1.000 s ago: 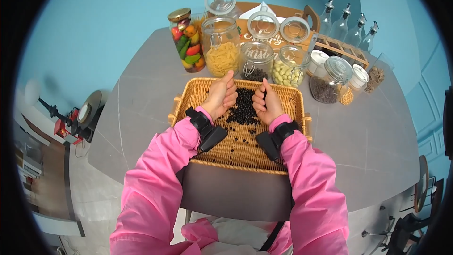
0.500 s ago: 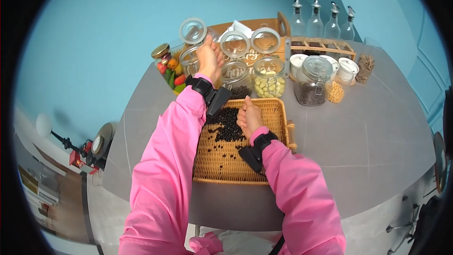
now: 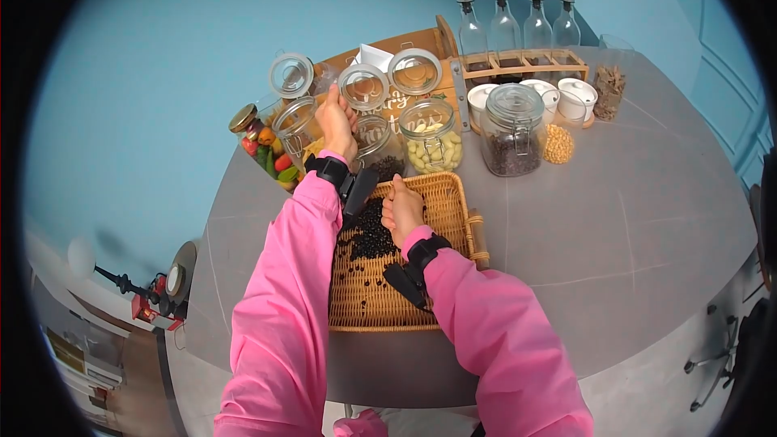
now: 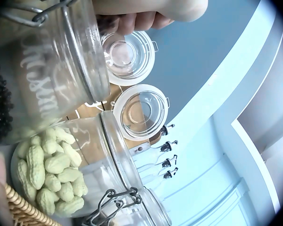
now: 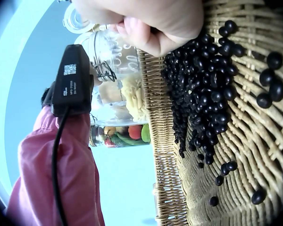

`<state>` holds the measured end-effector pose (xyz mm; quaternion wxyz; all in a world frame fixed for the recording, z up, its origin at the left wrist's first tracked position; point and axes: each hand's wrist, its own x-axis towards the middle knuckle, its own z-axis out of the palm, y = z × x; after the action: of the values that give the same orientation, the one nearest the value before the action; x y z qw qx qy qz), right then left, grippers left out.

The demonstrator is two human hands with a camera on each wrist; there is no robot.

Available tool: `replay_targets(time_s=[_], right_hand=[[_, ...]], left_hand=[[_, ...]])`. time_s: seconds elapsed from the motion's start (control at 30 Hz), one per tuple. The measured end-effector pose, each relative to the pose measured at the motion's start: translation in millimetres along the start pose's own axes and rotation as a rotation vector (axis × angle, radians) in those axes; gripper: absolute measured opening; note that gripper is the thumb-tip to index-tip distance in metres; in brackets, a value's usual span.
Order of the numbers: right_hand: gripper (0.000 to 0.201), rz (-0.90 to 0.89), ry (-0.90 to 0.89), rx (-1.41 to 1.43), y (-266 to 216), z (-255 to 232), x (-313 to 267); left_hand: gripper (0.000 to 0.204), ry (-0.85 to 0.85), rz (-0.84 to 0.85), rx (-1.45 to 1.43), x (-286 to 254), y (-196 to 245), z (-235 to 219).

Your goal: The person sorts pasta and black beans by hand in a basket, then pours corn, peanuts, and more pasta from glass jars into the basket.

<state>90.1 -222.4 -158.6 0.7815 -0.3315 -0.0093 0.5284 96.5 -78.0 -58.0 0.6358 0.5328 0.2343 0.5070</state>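
Bean work: the step in hand is judged to be filling of the bean jar (image 4: pixel 87 56) from the wicker basket (image 3: pixel 384 328); for the next move, the left hand (image 3: pixel 337 123) would need to be centred over the jar mouth before its fingers are loosened, so that spillage is avoided.
Worktop: its grey surface (image 3: pixel 583 243) is shared by basket, jars and bottles.
Basket: set in front of the jars; its far rim is crossed by the reach to the bean jar.
Back row: pourer bottles (image 3: pixel 505 30) are seen at far right; white canisters (image 3: pixel 577 101) and a lidded jar (image 3: pixel 512 146) are placed nearer.
Open jars: the bean jar is flanked by the pasta jar (image 3: pixel 303 131) and the peanut jar (image 3: pixel 433 146); access is narrowed by these neighbours, the raised lids and wire clasps.
Hands: left, fingers curled, held at the bean jar's mouth; right hand (image 3: pixel 403 209), fingers curled in, held over the beans near the far rim; whether beans are held in either cannot be told.
Black beans (image 3: pixel 368 236): heaped toward the basket's far side, strays scattered nearer; a low dark layer is seen inside the bean jar.
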Motion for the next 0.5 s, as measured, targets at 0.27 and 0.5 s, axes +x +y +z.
replay_targets(time_s=[0.27, 0.5], right_hand=[[0.037, 0.017, 0.038, 0.01, -1.1, 1.3, -1.0], [0.033, 0.015, 0.054, 0.017, -3.6, 2.6, -4.8]], left_hand=[[0.044, 0.011, -0.028, 0.048, -2.6, 4.8, 2.0], [0.041, -0.019, 0.037, 0.013, -0.9, -2.1, -2.1]])
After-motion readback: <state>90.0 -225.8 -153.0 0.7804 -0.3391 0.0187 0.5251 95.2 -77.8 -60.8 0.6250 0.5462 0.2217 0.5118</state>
